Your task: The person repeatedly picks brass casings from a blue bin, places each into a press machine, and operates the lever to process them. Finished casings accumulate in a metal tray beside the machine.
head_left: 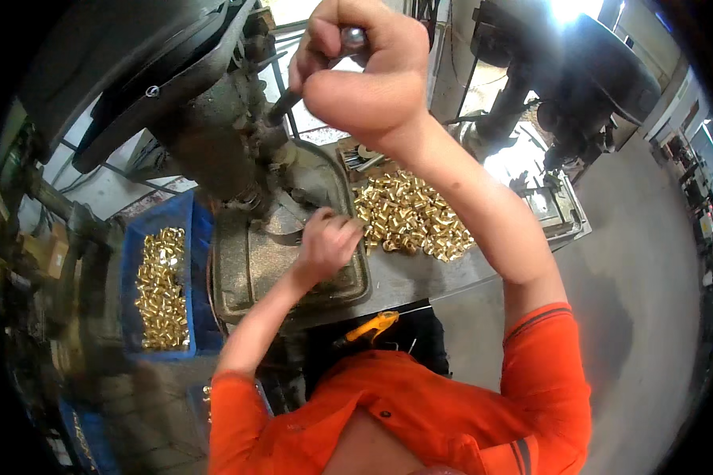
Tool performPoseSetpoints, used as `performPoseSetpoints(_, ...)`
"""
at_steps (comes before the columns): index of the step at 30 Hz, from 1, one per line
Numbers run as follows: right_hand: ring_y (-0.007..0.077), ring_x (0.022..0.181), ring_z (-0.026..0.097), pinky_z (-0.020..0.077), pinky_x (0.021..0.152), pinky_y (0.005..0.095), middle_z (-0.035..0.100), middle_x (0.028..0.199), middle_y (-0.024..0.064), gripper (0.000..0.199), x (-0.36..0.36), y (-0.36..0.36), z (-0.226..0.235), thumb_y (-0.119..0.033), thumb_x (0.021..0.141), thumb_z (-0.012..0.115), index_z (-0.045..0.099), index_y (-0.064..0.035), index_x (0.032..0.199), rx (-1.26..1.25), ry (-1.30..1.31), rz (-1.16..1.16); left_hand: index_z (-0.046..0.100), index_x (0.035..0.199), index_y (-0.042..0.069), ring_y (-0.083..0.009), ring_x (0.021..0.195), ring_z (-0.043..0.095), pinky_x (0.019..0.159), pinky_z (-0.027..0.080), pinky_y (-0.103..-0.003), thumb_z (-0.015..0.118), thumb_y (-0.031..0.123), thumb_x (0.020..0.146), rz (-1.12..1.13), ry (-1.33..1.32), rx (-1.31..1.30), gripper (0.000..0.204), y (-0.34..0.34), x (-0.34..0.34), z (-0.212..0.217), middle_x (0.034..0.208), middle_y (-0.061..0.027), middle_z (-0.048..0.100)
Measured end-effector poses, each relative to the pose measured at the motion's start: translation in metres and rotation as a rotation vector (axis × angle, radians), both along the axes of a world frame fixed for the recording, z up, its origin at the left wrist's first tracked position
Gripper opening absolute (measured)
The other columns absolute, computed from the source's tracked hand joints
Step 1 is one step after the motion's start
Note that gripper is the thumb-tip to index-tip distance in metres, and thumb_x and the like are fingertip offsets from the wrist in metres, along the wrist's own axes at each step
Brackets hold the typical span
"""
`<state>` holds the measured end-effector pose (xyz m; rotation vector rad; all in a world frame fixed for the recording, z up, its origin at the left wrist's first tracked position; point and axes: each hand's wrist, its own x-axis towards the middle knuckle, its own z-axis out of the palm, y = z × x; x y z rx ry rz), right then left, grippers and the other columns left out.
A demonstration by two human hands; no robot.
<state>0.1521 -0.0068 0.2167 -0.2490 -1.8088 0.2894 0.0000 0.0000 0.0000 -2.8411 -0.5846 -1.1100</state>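
Observation:
My right hand (372, 79) is raised high and wrapped round the feed lever (284, 105) of a drill press (214, 134); the lever's round metal end pokes out of the fist. Lower down, over the dusty metal worktable (234, 273) of the press, my left hand (329, 245) has its fingers curled inward. What those fingers hold, if anything, is hidden. Its knuckles are close to the left edge of a heap of small brass fittings (412, 218). A flat metal piece (281, 222) lies beside the fingers, under the press head.
A blue bin (194, 340) of brass fittings stands left of the worktable. A yellow-handled tool (372, 326) lies at the bench's front edge, by my body. Another machine (562, 87) stands at the far right, and grey floor (626, 261) stretches along that side.

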Motion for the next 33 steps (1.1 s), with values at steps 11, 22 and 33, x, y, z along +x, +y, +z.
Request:
performPoseSetpoints(11,0.0127,0.058,0.05,0.0426,0.053,0.0232,0.042,0.062,0.0044,0.024,-0.019,-0.014,-0.017,0.013,0.048,0.037,0.034,-0.0039,0.064,0.1,0.053,-0.138,0.061,0.1,0.01,-0.0303,0.097,0.055,0.081,0.045,-0.042,0.056,0.029,0.079,-0.036,-0.301,-0.496,0.029,0.113,0.161,-0.098,0.1,-0.0148,0.06)
performPoseSetpoints(22,0.0235,0.063,0.053,0.0452,0.06,0.0335,0.044,0.061,0.0097,0.023,-0.017,-0.016,-0.027,0.003,0.065,0.05,0.03,-0.0078,0.071,0.023,0.107,-0.066,0.061,0.101,0.011,-0.0306,0.078,0.06,0.067,0.048,-0.042,0.063,0.022,0.073,-0.266,0.452,-0.614,0.03,0.02,0.008,-0.016,0.084,-0.0134,0.062)
performPoseSetpoints(33,0.0225,0.066,0.048,0.0394,0.078,0.0467,0.042,0.065,0.0048,0.046,-0.019,-0.028,-0.03,-0.035,0.07,0.072,0.033,-0.0123,0.073,-0.043,0.108,-0.128,0.061,0.09,0.001,-0.0083,0.05,0.057,0.045,0.041,-0.02,0.06,0.009,0.08,0.402,-0.663,-1.042,0.013,0.031,-0.304,0.05,0.059,-0.0034,0.061)
